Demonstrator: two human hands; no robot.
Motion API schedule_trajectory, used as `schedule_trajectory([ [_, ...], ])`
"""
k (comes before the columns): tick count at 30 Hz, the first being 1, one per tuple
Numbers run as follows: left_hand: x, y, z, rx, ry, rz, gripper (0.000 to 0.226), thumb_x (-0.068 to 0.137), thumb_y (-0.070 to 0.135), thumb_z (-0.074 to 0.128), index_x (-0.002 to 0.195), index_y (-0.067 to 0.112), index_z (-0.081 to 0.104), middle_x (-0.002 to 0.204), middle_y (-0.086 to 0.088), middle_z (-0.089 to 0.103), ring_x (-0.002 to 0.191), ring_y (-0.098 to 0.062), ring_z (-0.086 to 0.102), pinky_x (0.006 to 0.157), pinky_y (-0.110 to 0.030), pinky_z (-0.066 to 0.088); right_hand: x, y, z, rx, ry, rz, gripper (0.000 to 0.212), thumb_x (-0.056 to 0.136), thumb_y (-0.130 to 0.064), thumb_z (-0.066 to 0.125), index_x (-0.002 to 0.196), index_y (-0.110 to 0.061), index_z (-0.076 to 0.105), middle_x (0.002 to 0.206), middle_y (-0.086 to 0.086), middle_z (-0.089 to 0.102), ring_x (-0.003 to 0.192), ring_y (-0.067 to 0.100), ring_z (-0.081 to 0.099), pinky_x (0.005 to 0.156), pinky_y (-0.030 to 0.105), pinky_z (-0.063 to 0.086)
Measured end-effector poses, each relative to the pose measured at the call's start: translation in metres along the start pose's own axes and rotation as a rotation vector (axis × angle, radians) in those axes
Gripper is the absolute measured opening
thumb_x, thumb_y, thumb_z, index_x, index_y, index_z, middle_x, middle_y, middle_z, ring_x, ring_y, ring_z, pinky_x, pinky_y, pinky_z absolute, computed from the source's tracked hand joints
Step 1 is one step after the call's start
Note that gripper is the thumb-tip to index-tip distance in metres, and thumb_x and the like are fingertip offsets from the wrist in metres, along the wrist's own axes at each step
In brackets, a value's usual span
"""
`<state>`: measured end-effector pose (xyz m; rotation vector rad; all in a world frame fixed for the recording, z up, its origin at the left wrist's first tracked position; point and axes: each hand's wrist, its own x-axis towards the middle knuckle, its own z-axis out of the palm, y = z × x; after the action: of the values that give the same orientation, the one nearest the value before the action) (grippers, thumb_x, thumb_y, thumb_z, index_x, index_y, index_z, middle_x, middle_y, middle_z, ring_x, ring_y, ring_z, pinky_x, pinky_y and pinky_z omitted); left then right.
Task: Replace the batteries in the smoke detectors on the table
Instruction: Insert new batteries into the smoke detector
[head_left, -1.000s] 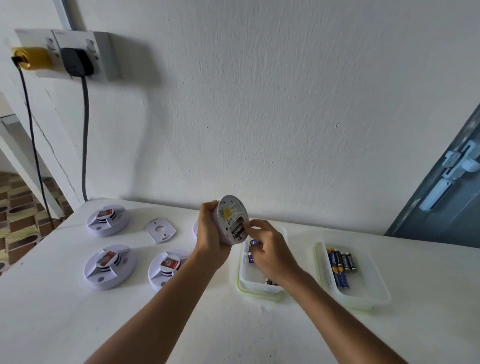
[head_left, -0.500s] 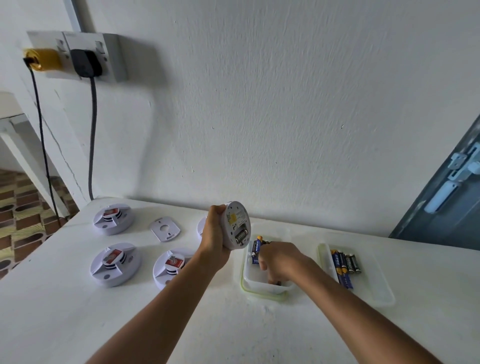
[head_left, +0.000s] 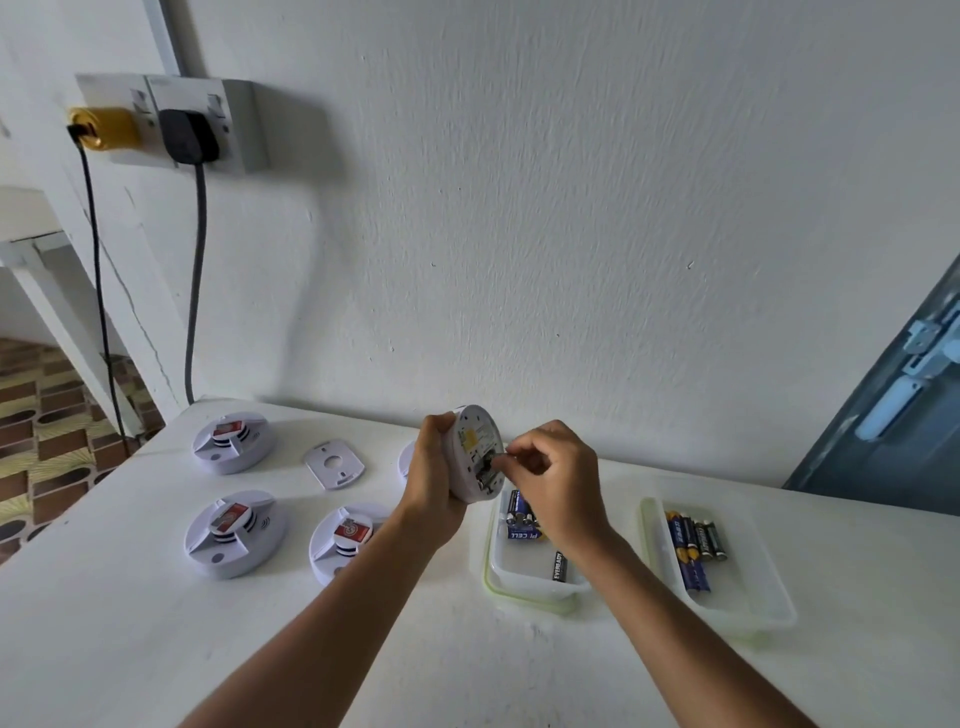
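Note:
My left hand (head_left: 431, 483) grips a round white smoke detector (head_left: 475, 441) above the white table (head_left: 130, 623), with its open back turned to the right. My right hand (head_left: 556, 478) has curled fingers at the detector's battery compartment and pinches a small battery end (head_left: 494, 458) there. Just below, a clear tray (head_left: 491, 577) holds a few loose batteries (head_left: 519, 514). A second clear tray (head_left: 753, 608) to the right holds several batteries (head_left: 693, 545) in a row.
Three smoke detectors lie face up at the left (head_left: 231, 441), (head_left: 234, 532), (head_left: 345, 540), and another one (head_left: 406, 462) is mostly hidden behind my left hand. A white mounting plate (head_left: 334, 464) lies between them. The wall stands close behind and a door (head_left: 893, 415) at the right.
My right hand dipped into the left tray half a second ago and has come back up to the detector's battery compartment. My left hand kept the detector raised.

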<state>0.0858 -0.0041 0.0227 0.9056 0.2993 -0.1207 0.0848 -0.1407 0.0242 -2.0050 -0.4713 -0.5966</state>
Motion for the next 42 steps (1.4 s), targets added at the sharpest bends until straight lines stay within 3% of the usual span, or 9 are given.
schedule_trajectory([
  [5, -0.006, 0.005, 0.003, -0.045, 0.035, -0.013, 0.051, 0.081, 0.044, 0.051, 0.113, 0.005, 0.059, 0.103, -0.019, 0.056, 0.095, -0.031, 0.056, 0.074, -0.038, 0.047, -0.006, -0.008, 0.007, 0.141, -0.159, 0.051, 0.014, 0.080, -0.002, 0.072, 0.094, -0.002, 0.076, 0.088, 0.005, 0.065, 0.077, 0.006, 0.064, 0.068, 0.012, 0.049],
  [7, -0.006, 0.007, 0.001, -0.083, 0.051, -0.011, 0.064, 0.072, 0.044, 0.057, 0.119, 0.000, 0.058, 0.107, -0.020, 0.056, 0.097, -0.033, 0.057, 0.074, -0.039, 0.049, -0.006, -0.011, 0.007, 0.198, -0.203, 0.131, 0.015, 0.081, -0.005, 0.073, 0.096, -0.005, 0.077, 0.092, 0.003, 0.067, 0.080, 0.007, 0.065, 0.070, 0.017, 0.051],
  [9, -0.003, 0.007, -0.002, -0.118, 0.034, -0.004, 0.065, 0.079, 0.044, 0.053, 0.126, -0.001, 0.056, 0.109, -0.022, 0.059, 0.098, -0.035, 0.060, 0.078, -0.042, 0.052, -0.003, -0.012, 0.004, 0.227, -0.177, 0.230, 0.019, 0.078, -0.012, 0.077, 0.097, -0.014, 0.076, 0.094, -0.001, 0.067, 0.081, 0.007, 0.062, 0.072, 0.021, 0.049],
  [16, -0.007, 0.012, 0.004, -0.214, -0.032, -0.047, 0.057, 0.083, 0.039, 0.051, 0.130, 0.006, 0.057, 0.129, -0.027, 0.058, 0.104, -0.040, 0.061, 0.075, -0.050, 0.055, 0.001, -0.014, 0.003, 0.488, -0.164, 0.644, 0.076, 0.066, -0.024, 0.086, 0.130, -0.032, 0.046, 0.125, -0.004, 0.051, 0.110, 0.015, 0.057, 0.084, 0.030, 0.052],
  [19, -0.007, 0.011, 0.006, -0.214, -0.045, -0.052, 0.061, 0.079, 0.039, 0.055, 0.130, 0.006, 0.056, 0.132, -0.029, 0.055, 0.111, -0.044, 0.059, 0.077, -0.055, 0.054, 0.005, -0.014, 0.000, 0.590, -0.183, 0.717, 0.087, 0.064, -0.017, 0.087, 0.138, -0.028, 0.041, 0.130, 0.000, 0.051, 0.111, 0.019, 0.059, 0.082, 0.030, 0.052],
  [23, -0.008, 0.012, 0.005, -0.156, -0.063, -0.059, 0.066, 0.070, 0.040, 0.061, 0.126, 0.006, 0.060, 0.127, -0.029, 0.059, 0.113, -0.046, 0.059, 0.082, -0.059, 0.052, 0.006, -0.010, -0.001, 0.672, -0.249, 0.763, 0.095, 0.055, -0.020, 0.091, 0.136, -0.030, 0.042, 0.130, 0.006, 0.057, 0.110, 0.023, 0.061, 0.095, 0.050, 0.051],
  [28, -0.015, 0.025, 0.004, -0.052, -0.237, -0.159, 0.052, 0.087, 0.043, 0.036, 0.101, 0.010, 0.073, 0.104, -0.020, 0.069, 0.098, -0.036, 0.062, 0.091, -0.053, 0.045, 0.010, -0.019, -0.009, 0.772, -0.381, 0.565, 0.062, 0.067, -0.015, 0.079, 0.124, -0.026, 0.058, 0.115, 0.006, 0.068, 0.107, 0.024, 0.065, 0.082, 0.038, 0.055],
  [30, -0.017, 0.028, 0.004, -0.062, -0.279, -0.179, 0.053, 0.087, 0.043, 0.033, 0.095, 0.011, 0.075, 0.101, -0.018, 0.070, 0.097, -0.035, 0.061, 0.092, -0.052, 0.044, 0.012, -0.019, -0.015, 0.865, -0.395, 0.579, 0.064, 0.072, -0.006, 0.075, 0.129, -0.026, 0.056, 0.116, 0.009, 0.067, 0.107, 0.026, 0.065, 0.077, 0.036, 0.054],
  [42, -0.024, 0.035, 0.001, -0.029, -0.314, -0.168, 0.053, 0.087, 0.043, 0.033, 0.099, 0.011, 0.074, 0.105, -0.018, 0.068, 0.097, -0.035, 0.060, 0.090, -0.049, 0.045, 0.008, -0.031, -0.012, 0.797, -0.271, 0.520, 0.040, 0.080, -0.001, 0.070, 0.115, -0.019, 0.068, 0.105, 0.011, 0.072, 0.097, 0.030, 0.069, 0.067, 0.038, 0.057],
])
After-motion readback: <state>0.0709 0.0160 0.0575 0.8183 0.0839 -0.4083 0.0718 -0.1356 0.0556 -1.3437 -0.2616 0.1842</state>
